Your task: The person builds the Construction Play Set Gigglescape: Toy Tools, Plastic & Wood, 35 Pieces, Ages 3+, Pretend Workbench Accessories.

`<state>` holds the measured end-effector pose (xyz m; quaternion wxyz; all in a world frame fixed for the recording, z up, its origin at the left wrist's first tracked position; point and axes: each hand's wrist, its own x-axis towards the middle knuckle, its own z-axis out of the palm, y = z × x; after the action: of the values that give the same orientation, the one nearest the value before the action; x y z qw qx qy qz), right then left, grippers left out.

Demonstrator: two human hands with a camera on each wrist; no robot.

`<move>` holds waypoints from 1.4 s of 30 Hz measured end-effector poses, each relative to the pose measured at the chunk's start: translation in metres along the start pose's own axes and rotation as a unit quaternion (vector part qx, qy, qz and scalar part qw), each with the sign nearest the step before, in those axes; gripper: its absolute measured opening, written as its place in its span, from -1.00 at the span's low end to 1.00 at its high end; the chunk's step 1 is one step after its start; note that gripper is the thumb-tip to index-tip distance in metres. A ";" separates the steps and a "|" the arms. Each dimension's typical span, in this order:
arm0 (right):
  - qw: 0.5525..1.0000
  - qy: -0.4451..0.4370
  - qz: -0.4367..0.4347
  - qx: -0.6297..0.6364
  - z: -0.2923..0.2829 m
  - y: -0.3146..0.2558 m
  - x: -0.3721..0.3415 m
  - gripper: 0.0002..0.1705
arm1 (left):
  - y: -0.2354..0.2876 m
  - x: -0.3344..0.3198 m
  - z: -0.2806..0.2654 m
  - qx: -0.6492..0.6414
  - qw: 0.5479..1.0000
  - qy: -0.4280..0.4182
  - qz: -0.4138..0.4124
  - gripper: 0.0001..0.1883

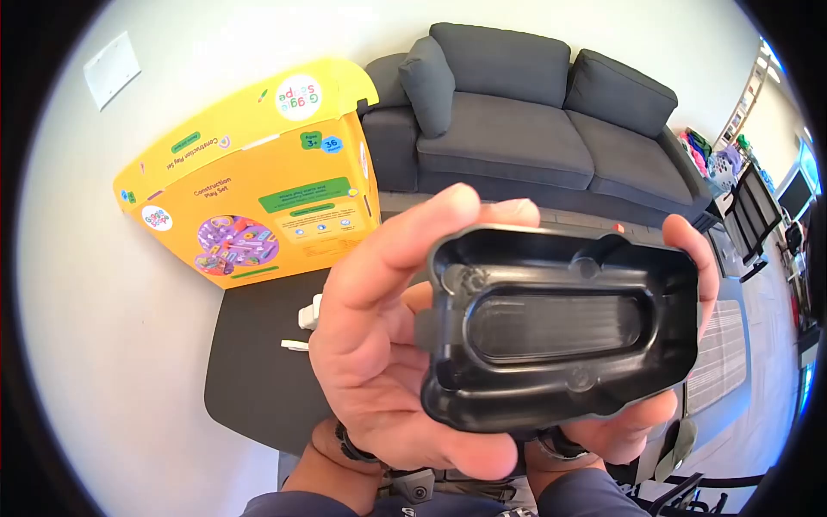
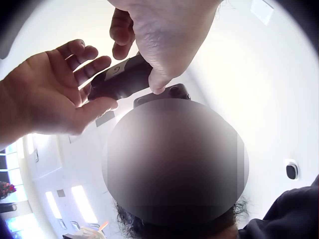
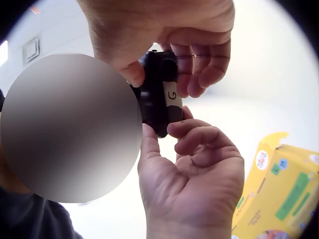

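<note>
Head view: the yellow box (image 1: pixel 284 185), beyond the left hand (image 1: pixel 370 345), carries "Construction Play Set", "Ages 3+" and "36"; its round logo shows "Giggle", the second word hard to make out. A black tray (image 1: pixel 568 332) sits between the hands, the left pinching one end, fingers above and thumb below, while the right hand (image 1: pixel 629 435) takes the opposite end. Glossy and rounded at the corners, it turns its hollow, with an oblong recess, towards this camera.

Left wrist view: a pale label (image 2: pixel 114 69) marked "G" shows on the tray's side, between both hands' fingers.

Right wrist view: the "G" label sits just beside the right hand's curled fingers; the left hand pinches below it.
</note>
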<state>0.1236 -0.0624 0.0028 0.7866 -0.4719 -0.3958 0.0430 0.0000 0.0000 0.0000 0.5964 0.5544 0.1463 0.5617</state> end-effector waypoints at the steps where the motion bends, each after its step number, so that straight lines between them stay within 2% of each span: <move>1: 1.000 0.024 0.014 -0.001 0.014 -0.002 -0.002 0.57 | 0.003 0.002 -0.008 0.000 1.000 0.003 0.001 0.38; 4: 0.998 0.014 0.059 0.019 0.013 -0.008 -0.006 0.60 | 0.007 0.006 -0.018 0.003 1.000 -0.002 0.006 0.48; 5: 0.997 0.037 0.040 0.050 0.031 -0.003 -0.014 0.59 | 0.010 0.008 -0.038 0.022 1.000 0.015 0.005 0.49; 6: 0.998 0.018 0.029 0.054 0.027 -0.001 -0.008 0.56 | 0.012 0.014 -0.038 0.038 0.999 0.033 0.003 0.50; 7: 0.998 0.010 0.042 0.055 0.026 -0.003 -0.008 0.55 | 0.007 0.016 -0.039 -0.086 0.995 0.005 0.047 0.32; 8: 0.997 0.000 0.055 0.055 0.034 -0.003 -0.008 0.53 | 0.006 0.020 -0.045 -0.090 0.995 -0.003 0.049 0.32; 9: 0.996 0.007 0.062 0.063 0.036 -0.007 -0.004 0.49 | 0.007 0.023 -0.043 -0.062 0.996 0.033 0.059 0.32; 10: 0.991 -0.064 0.088 0.078 0.026 -0.005 -0.002 0.46 | 0.004 0.026 -0.043 -0.033 0.995 0.069 0.069 0.33; 12: 0.982 -0.159 -0.057 0.080 0.027 0.022 0.026 0.44 | -0.003 0.057 -0.047 -0.009 0.991 0.084 0.100 0.32; 13: 0.994 -0.080 0.034 0.072 0.036 0.007 0.022 0.39 | -0.004 0.059 -0.053 -0.001 0.992 0.085 0.097 0.31; 14: 0.995 -0.072 0.030 0.068 0.030 0.009 0.027 0.39 | -0.008 0.062 -0.055 0.006 0.992 0.086 0.095 0.30; 16: 0.966 -0.241 -0.070 0.065 0.016 0.020 0.042 0.07 | -0.019 0.071 -0.050 -0.013 0.988 0.100 0.116 0.26; 17: 0.962 -0.245 -0.101 0.065 0.017 0.026 0.049 0.00 | -0.020 0.074 -0.055 -0.010 0.989 0.095 0.111 0.23; 18: 0.964 -0.237 -0.095 0.067 0.017 0.026 0.048 0.00 | -0.022 0.076 -0.062 -0.005 0.990 0.090 0.105 0.20; 19: 0.965 -0.239 -0.096 0.055 0.017 0.025 0.048 -0.04 | -0.028 0.082 -0.068 0.009 0.989 0.044 0.142 0.09; 20: 0.965 -0.241 -0.098 0.043 0.017 0.024 0.049 -0.08 | -0.030 0.082 -0.072 0.011 0.990 0.038 0.138 0.09; 21: 0.964 -0.238 -0.102 0.056 0.019 0.024 0.050 -0.18 | -0.032 0.082 -0.075 0.020 0.990 0.053 0.132 0.08; 22: 0.966 -0.230 -0.102 0.053 0.020 0.022 0.050 -0.18 | -0.032 0.083 -0.075 0.028 0.989 0.067 0.128 0.08; 24: 0.960 -0.255 -0.108 0.042 0.020 0.018 0.050 -0.25 | -0.032 0.083 -0.073 0.005 0.992 0.043 0.115 0.02; 26: 0.963 -0.235 -0.119 0.058 0.024 0.018 0.049 -0.31 | -0.033 0.082 -0.067 0.014 0.990 0.068 0.122 -0.02; 29: 0.960 -0.256 -0.108 0.040 0.025 0.010 0.045 -0.35 | -0.030 0.076 -0.066 0.044 0.991 0.029 0.123 -0.08; 32: 0.951 -0.261 -0.162 0.045 0.028 0.008 0.043 -0.41 | -0.030 0.078 -0.063 0.072 0.991 0.000 0.114 -0.16; 34: 0.952 -0.251 -0.170 0.042 0.030 0.008 0.035 -0.45 | -0.025 0.077 -0.064 0.190 0.977 -0.041 0.092 -0.20; 35: 0.950 -0.249 -0.186 0.040 0.031 0.007 0.033 -0.49 | -0.021 0.078 -0.066 0.246 0.959 -0.066 0.122 -0.23; 36: 0.948 -0.252 -0.192 0.038 0.027 0.004 0.032 -0.49 | -0.021 0.078 -0.066 0.241 0.960 -0.063 0.127 -0.23; 38: 0.945 -0.289 -0.153 -0.027 0.012 -0.001 0.028 -0.58 | -0.019 0.079 -0.070 0.265 0.948 -0.112 0.137 -0.23; 40: 0.942 -0.297 -0.128 -0.091 -0.007 -0.006 0.021 -0.68 | -0.014 0.076 -0.071 0.273 0.948 -0.116 0.116 -0.24; 42: 0.943 -0.266 -0.143 -0.139 -0.029 -0.005 0.015 -0.73 | -0.013 0.071 -0.071 0.346 0.912 -0.201 0.088 -0.25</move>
<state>0.1518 -0.0793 0.0084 0.5774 -0.4863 -0.6559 -0.0015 -0.0270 0.0975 -0.0029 0.3324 0.8376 0.1593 0.4031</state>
